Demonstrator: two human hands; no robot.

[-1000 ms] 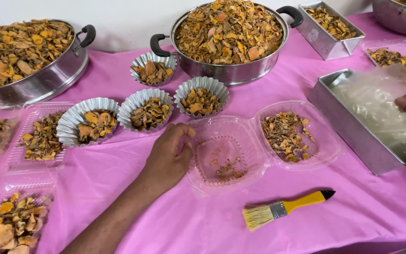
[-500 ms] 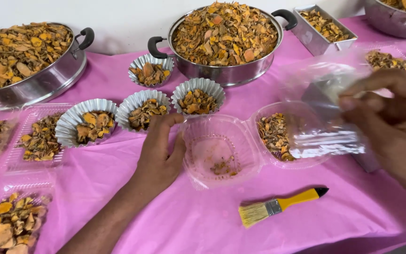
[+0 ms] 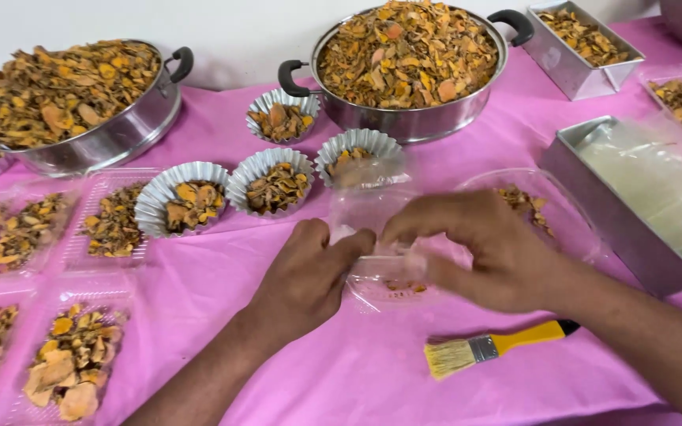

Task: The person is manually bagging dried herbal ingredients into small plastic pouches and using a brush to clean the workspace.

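Reaching in from the lower edge, left hand point(image 3: 309, 272) and right hand point(image 3: 479, 248) both pinch a clear plastic bag point(image 3: 369, 213) at frame centre.

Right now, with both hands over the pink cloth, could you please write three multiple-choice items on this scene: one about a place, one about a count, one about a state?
1. Where does the brush lie?
A. On the pink cloth, near the right hand
B. Inside a pot
C. In the steel tray

2. How many fluted foil cups hold dried pieces?
A. Two
B. Four
C. Seven

3. What is the state of the left hand?
A. Flat on the cloth, empty
B. Gripping the brush
C. Pinching a clear plastic bag together with the right hand

Answers: 1 A, the brush with its yellow handle rests on the cloth below the right forearm. 2 B, one cup stands behind and three in a row. 3 C, fingers of both hands pinch the clear bag's edge.
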